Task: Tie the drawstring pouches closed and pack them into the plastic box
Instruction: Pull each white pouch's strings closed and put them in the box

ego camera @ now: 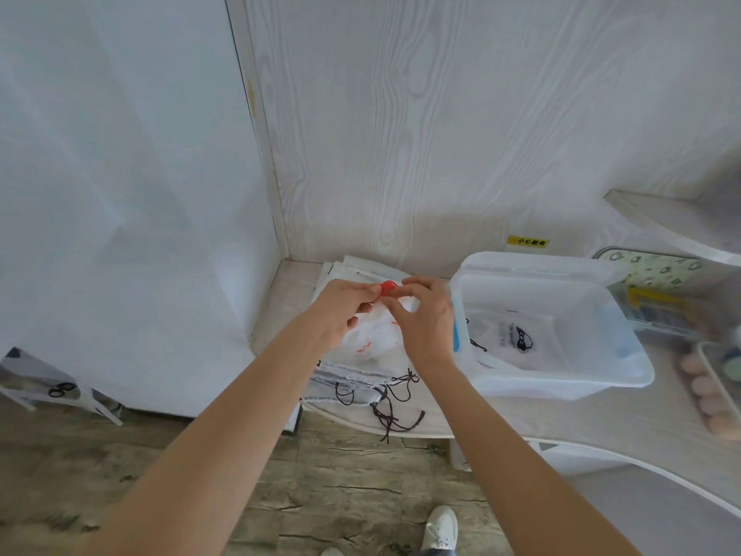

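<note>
Where the wood-look floor (353,491) fills the bottom of the view, a white shoe (441,529) stands nearest, and both bare forearms reach up from there toward the pale tabletop (601,419). At the tabletop's near edge lie loose dark drawstrings (391,411), trailing from a flat stack of pouches (353,375) with frayed hems. Above the stack, the two hands work together on one white pouch (373,339) with red print: the left hand (345,311) has its fingers curled and its thumb and fingertips pinching the red cord (388,289) at the pouch's gathered mouth, and the right hand (425,315) pinches the same cord from the other side, fingers bent, just beside the left. To the right of the hands, nearly touching the right wrist, sits the open clear plastic box (625,379), its lid (537,266) tipped back against the wall; inside lies a packed pouch (517,343) with a black print and dark cord. Further right are a tray of pinkish round things (705,399) and other clutter, too blurred to name. Behind everything, a yellow sticker (528,242) sits on the pale wood-grain wall (441,134).
</note>
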